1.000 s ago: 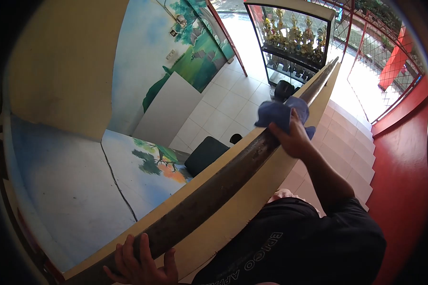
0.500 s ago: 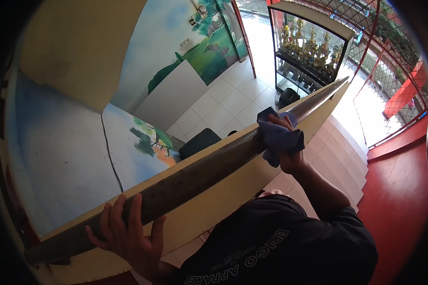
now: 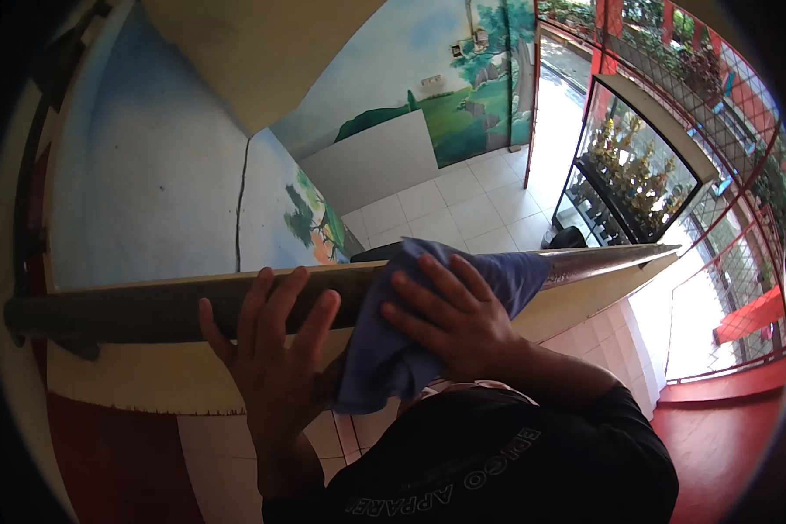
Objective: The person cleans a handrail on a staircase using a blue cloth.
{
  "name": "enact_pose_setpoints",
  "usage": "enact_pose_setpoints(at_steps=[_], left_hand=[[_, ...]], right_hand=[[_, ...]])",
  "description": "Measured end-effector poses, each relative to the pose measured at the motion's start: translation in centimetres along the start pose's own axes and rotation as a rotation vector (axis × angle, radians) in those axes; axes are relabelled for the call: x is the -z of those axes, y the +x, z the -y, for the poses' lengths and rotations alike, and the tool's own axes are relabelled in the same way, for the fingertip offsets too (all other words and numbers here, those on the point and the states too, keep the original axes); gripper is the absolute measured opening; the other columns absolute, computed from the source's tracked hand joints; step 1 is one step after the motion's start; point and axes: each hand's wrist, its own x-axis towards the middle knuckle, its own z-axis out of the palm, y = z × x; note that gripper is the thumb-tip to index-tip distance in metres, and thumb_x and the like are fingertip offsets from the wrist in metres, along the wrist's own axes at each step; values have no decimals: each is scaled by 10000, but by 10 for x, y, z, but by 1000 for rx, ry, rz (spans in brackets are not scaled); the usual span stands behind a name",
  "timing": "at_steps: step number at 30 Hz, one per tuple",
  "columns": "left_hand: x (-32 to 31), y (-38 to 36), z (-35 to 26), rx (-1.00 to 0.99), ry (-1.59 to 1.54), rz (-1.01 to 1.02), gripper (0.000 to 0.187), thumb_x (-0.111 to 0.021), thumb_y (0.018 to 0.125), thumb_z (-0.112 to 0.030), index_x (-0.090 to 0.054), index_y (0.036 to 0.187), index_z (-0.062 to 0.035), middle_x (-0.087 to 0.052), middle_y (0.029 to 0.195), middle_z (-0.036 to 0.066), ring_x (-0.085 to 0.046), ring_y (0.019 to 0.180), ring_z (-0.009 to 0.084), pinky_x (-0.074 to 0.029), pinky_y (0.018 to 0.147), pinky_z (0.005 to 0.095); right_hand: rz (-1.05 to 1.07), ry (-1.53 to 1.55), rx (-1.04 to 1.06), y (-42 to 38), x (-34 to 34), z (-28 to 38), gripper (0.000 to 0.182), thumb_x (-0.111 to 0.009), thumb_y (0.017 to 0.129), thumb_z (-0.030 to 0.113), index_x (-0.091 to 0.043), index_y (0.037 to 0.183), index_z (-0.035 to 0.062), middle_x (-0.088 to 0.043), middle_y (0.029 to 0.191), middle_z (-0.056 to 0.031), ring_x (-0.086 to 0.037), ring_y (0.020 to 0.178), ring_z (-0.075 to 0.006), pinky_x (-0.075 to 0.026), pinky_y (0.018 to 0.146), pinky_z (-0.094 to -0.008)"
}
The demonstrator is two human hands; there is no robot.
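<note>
One blue cloth (image 3: 371, 367) had shifted left along the rail (image 3: 166, 310), moving contact to mid-span beside left hand (image 3: 279, 375). Right hand (image 3: 463, 327) pressed it, grip spread flat; left grip rested unclenched on rail.

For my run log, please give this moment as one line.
left grip: spread across rail; right grip: spread on cloth; cloth: draped over rail

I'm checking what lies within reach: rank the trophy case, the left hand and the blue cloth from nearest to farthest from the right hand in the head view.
1. Blue cloth: directly under the right hand, touching it.
2. Left hand: just to its left, at the pipe.
3. Trophy case: off to the right, beyond the pipe.
</note>
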Motion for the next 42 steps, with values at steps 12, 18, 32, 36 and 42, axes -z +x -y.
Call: enact_pose_setpoints(at_steps=[12, 18, 32, 36, 42], left_hand=[[1, -15, -13, -77, -846, -40, 259, -802, 825, -233, -728, 1041, -111, -735, 1051, 58, -716, 1035, 249, -482, 1044, 495], [76, 16, -13, -59, -918, -266, 305, -766, 751, -67, -675, 1043, -65, -643, 857, 110, -658, 743, 289, -508, 612, 386], [83, 60, 104, 230, 294, 94, 406, -778, 839, -273, -638, 1200, -152, -700, 819, 87, -709, 845, 258, -533, 703, 411], [104, 42, 80, 207, 162, 116, 370, -721, 874, -480, -710, 832, -113, -701, 810, 56, -705, 832, 242, -533, 687, 373], [94, -12, 54, 457, 165, 322, 501, -680, 901, -543, -689, 775, -59, -676, 759, 72, -663, 711, 257, -498, 594, 396]], right_hand=[[202, 762, -45, 40, 83, -11, 887, -878, 715, 306, -487, 1443, -16, -483, 1478, -263, -494, 1369, -363, -415, 1105, -487], [-180, 767, -395, 85, 144, 2, 451, -807, 822, 163, -637, 1187, -39, -710, 1092, -147, -713, 950, -212, -560, 857, -291], [109, 162, -352, 169, -61, -39, 1027, -726, 817, 658, -299, 1572, 107, -564, 1352, -278, -581, 1233, -417, -441, 1066, -490], [402, 1017, -507, 170, -20, -34, 924, -676, 856, 666, -400, 1525, 92, -568, 1367, -196, -565, 1255, -355, -447, 1061, -454], [826, 850, -55, 160, -1, -27, 920, -834, 767, 511, -448, 1465, 52, -632, 1279, -160, -625, 1179, -286, -474, 1013, -385]])
